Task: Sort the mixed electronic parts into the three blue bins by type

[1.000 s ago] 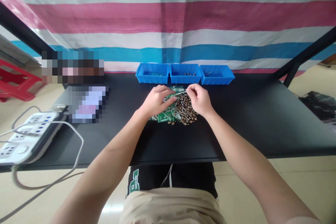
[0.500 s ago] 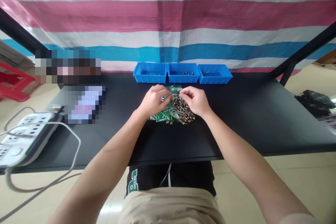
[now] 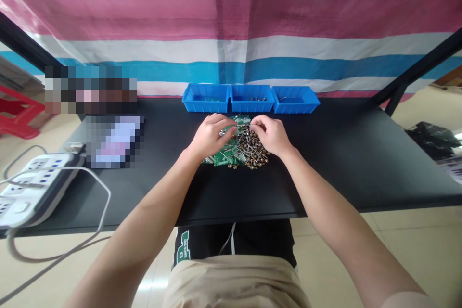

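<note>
My left hand [image 3: 209,135] is closed, its thumb and forefinger pinching one end of a thin metal rod [image 3: 244,125]. At the rod's other end, the fingertips of my right hand [image 3: 272,135] are pinched together. Small shiny metal heads [image 3: 221,133] poke out by my left palm; what they belong to is mostly hidden. Under both hands lies a pile of bronze-coloured metal knobs [image 3: 258,156] and thin metal shanks. Green plastic packets [image 3: 225,158] lie on the pile's left side, partly covered by loose shanks.
Behind the pile stand a left blue bin [image 3: 205,103], a middle blue bin [image 3: 251,105] with a few small knobs, and a right blue bin [image 3: 296,105] with a thin piece. A white power strip [image 3: 31,187] with cables sits left on the black table [image 3: 342,163].
The fingertips of my right hand have shifted slightly right, away from my left fingertips, so more of the rod shows between them. The whole view has tipped a little.
</note>
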Demonstrator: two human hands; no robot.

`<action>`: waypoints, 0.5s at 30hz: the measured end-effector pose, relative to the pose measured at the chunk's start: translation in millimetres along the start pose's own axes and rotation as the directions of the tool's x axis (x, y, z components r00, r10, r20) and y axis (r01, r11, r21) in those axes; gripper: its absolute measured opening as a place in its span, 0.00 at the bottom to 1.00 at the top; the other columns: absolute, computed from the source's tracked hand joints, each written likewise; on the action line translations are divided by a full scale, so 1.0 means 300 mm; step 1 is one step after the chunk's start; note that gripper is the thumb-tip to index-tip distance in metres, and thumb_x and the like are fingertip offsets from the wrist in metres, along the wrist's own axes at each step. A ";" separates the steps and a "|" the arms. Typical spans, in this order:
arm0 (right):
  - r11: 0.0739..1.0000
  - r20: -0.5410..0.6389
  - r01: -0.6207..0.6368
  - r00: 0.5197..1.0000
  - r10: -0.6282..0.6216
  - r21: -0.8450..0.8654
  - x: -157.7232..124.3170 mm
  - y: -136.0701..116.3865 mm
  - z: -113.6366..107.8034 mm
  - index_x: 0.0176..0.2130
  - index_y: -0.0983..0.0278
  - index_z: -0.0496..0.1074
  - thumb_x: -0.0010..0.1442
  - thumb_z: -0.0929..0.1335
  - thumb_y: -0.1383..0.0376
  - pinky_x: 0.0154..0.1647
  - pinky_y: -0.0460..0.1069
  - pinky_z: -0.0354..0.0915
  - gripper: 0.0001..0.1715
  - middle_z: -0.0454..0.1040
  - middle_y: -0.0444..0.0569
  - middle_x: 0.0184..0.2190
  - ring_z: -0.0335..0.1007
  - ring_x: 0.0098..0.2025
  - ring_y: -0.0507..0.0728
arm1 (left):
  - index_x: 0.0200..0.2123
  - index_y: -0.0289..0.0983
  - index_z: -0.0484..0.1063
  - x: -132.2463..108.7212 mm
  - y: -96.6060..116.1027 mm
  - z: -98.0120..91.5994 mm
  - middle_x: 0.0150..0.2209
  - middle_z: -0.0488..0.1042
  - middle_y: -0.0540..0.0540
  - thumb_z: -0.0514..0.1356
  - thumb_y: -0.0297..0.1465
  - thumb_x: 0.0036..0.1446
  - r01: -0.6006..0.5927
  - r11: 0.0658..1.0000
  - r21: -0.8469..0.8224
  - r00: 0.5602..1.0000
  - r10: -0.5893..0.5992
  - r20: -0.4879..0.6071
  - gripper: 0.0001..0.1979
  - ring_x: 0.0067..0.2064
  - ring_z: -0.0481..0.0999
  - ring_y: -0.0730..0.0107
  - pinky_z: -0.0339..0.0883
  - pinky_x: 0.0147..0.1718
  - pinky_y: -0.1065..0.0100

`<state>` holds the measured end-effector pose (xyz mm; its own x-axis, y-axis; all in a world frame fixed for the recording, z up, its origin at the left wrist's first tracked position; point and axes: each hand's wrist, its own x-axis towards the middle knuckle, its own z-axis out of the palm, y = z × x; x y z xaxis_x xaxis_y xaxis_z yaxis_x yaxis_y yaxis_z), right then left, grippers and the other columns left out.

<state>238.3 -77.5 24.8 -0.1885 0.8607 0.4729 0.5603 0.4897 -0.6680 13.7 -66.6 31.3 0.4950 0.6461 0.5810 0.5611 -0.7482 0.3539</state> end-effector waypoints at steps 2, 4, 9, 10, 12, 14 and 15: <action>0.999 -0.032 -0.034 0.999 0.034 0.007 0.003 0.010 -0.008 0.35 0.62 0.72 0.63 0.67 0.61 0.34 0.49 0.67 0.07 0.79 0.46 0.28 0.73 0.28 0.54 | 0.46 0.36 0.77 -0.002 -0.003 -0.003 0.41 0.79 0.41 0.54 0.39 0.68 0.024 1.000 0.005 1.000 -0.024 -0.015 0.16 0.44 0.77 0.61 0.70 0.47 0.58; 0.997 -0.086 -0.074 0.993 0.077 0.039 0.008 0.029 -0.016 0.36 0.62 0.70 0.63 0.66 0.59 0.34 0.49 0.67 0.09 0.79 0.47 0.29 0.74 0.29 0.54 | 0.48 0.36 0.76 -0.004 -0.007 -0.004 0.42 0.79 0.40 0.55 0.40 0.68 0.056 0.998 0.011 0.998 -0.056 -0.013 0.16 0.45 0.76 0.60 0.71 0.48 0.58; 0.974 -0.255 -0.188 0.943 0.216 0.128 0.022 0.093 -0.027 0.36 0.61 0.66 0.64 0.65 0.49 0.31 0.48 0.67 0.18 0.78 0.46 0.29 0.71 0.25 0.52 | 0.47 0.36 0.75 -0.009 -0.021 -0.001 0.43 0.79 0.40 0.54 0.40 0.67 0.093 0.995 0.037 0.996 -0.093 0.005 0.16 0.46 0.76 0.59 0.71 0.48 0.57; 0.966 -0.290 -0.210 0.925 0.246 0.148 0.026 0.108 -0.027 0.36 0.61 0.65 0.64 0.64 0.48 0.30 0.47 0.67 0.19 0.78 0.46 0.28 0.70 0.24 0.51 | 0.46 0.36 0.75 -0.010 -0.023 0.000 0.43 0.79 0.41 0.55 0.39 0.67 0.095 0.995 0.044 0.995 -0.095 0.008 0.15 0.46 0.76 0.59 0.71 0.49 0.57; 0.947 -0.356 -0.261 0.880 0.313 0.187 0.034 0.138 -0.030 0.37 0.61 0.64 0.64 0.64 0.47 0.28 0.46 0.66 0.20 0.77 0.45 0.27 0.69 0.23 0.50 | 0.46 0.37 0.76 -0.011 -0.026 0.001 0.43 0.78 0.41 0.55 0.39 0.67 0.105 0.993 0.053 0.994 -0.105 0.008 0.15 0.46 0.76 0.59 0.71 0.49 0.57; 0.922 -0.407 -0.322 0.829 0.383 0.212 0.041 0.171 -0.036 0.36 0.61 0.65 0.64 0.64 0.48 0.26 0.46 0.64 0.20 0.77 0.44 0.26 0.68 0.21 0.49 | 0.47 0.37 0.76 -0.012 -0.029 0.001 0.44 0.78 0.40 0.55 0.38 0.66 0.124 0.990 0.064 0.992 -0.125 0.006 0.14 0.47 0.76 0.58 0.71 0.50 0.56; 0.910 -0.424 -0.352 0.806 0.413 0.218 0.044 0.188 -0.040 0.36 0.62 0.65 0.64 0.64 0.49 0.26 0.46 0.64 0.19 0.76 0.44 0.26 0.67 0.20 0.49 | 0.47 0.37 0.76 -0.012 -0.031 0.002 0.45 0.78 0.40 0.55 0.37 0.66 0.136 0.988 0.072 0.990 -0.137 0.010 0.14 0.48 0.76 0.57 0.71 0.51 0.56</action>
<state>277.1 -40.2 0.2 0.4217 0.8368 0.3491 0.4009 0.1733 -0.8996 7.0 -62.0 25.3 0.4198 0.7441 0.5197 0.6697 -0.6404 0.3760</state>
